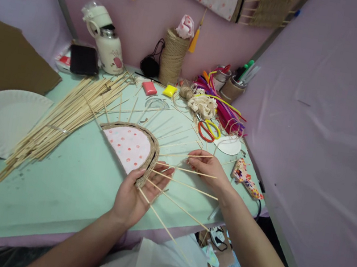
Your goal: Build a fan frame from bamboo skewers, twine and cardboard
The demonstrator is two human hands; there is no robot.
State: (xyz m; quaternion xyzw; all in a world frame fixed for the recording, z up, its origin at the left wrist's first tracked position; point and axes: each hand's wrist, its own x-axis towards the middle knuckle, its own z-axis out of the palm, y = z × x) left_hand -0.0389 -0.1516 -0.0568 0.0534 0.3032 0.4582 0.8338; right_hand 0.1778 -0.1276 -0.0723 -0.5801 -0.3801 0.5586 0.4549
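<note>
The left hand [133, 194] lies palm up, thumb and fingers clamped on the near corner of the rope-edged half disc [131, 146], just right of the loose skewer pile [65, 120]. The right hand [208, 170], farther from the pile, pinches one of the disc's spokes [184, 184]. The disc's straight edge faces the pile, and the spokes fan away from it.

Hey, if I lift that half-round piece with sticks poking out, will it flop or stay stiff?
Likely stays stiff: the half-round piece has a twine-wound rim and looks flat. Its thin sticks could bend or snap. The left hand props its edge, so probably light.
</note>
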